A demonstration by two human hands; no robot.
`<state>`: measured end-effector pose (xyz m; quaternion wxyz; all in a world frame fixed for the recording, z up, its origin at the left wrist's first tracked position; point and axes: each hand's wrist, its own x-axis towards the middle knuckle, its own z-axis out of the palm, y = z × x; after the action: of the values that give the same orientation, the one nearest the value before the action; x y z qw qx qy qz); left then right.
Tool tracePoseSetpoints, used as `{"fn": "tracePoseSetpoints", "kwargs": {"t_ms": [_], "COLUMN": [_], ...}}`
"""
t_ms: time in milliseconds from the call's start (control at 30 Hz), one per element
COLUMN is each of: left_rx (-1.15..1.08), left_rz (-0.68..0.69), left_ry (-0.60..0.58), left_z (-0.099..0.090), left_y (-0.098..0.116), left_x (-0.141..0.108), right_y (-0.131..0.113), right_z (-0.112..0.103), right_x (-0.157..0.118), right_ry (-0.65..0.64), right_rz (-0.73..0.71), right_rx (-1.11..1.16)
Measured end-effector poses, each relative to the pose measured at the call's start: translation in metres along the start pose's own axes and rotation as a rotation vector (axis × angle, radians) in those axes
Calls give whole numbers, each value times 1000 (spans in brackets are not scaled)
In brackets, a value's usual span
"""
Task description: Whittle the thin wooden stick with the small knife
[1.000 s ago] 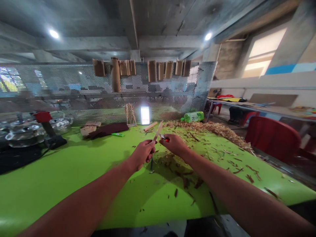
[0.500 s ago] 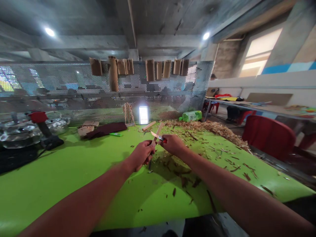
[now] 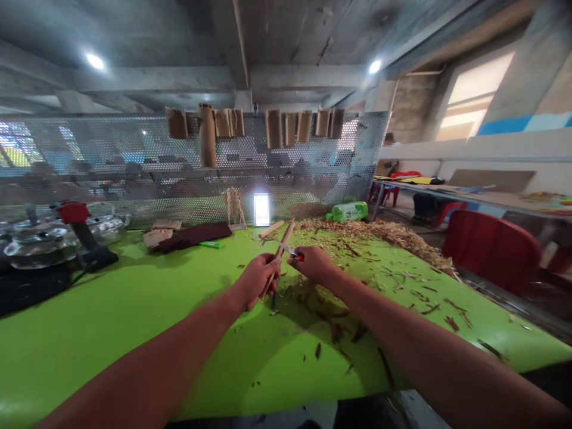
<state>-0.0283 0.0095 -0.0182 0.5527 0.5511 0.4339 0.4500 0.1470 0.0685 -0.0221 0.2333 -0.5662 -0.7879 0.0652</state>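
My left hand point(image 3: 260, 278) is closed round a narrow wooden strip point(image 3: 287, 234), which slants up and away over the green table. My right hand point(image 3: 313, 262) grips a utility knife point(image 3: 297, 255) with a red and dark handle. Its pale blade point(image 3: 284, 246) lies across the strip, just beyond my left fingers; whether it bites into the wood I cannot tell. Behind the strip, a second piece of wood point(image 3: 271, 229) rests on the table. Brown shavings point(image 3: 319, 293) lie under and around my right hand.
A heap of shavings point(image 3: 397, 233) runs along the right edge. A green plastic bottle point(image 3: 350, 211) lies at the back, near a glowing screen point(image 3: 261, 208). Dark brown sheets point(image 3: 196, 235) and a red-topped lamp point(image 3: 75, 220) stand left. A red chair point(image 3: 491, 247) is at the right.
The wooden strip has turned in my left hand, showing a narrower side. The knife blade has tilted and shifted slightly along it. The whole view has moved a little.
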Motion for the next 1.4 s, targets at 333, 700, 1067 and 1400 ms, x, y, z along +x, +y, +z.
{"fn": "tracePoseSetpoints", "kwargs": {"t_ms": [333,700,1067,1400], "left_rx": [15,-25,-72,-213], "left_rz": [-29,-13,-26,-69], "left_ry": [-4,-62,-15,-22], "left_z": [0,-1,-4,0], "left_y": [-3,-2,-1,2], "left_x": [0,-2,2,0], "right_y": [0,4,29,2], "right_z": [2,4,-10,1], "right_x": [-1,3,15,-1], "right_ry": [-11,5,262,53], "right_rz": [7,6,188,15], "right_rx": [47,50,256,10]}}
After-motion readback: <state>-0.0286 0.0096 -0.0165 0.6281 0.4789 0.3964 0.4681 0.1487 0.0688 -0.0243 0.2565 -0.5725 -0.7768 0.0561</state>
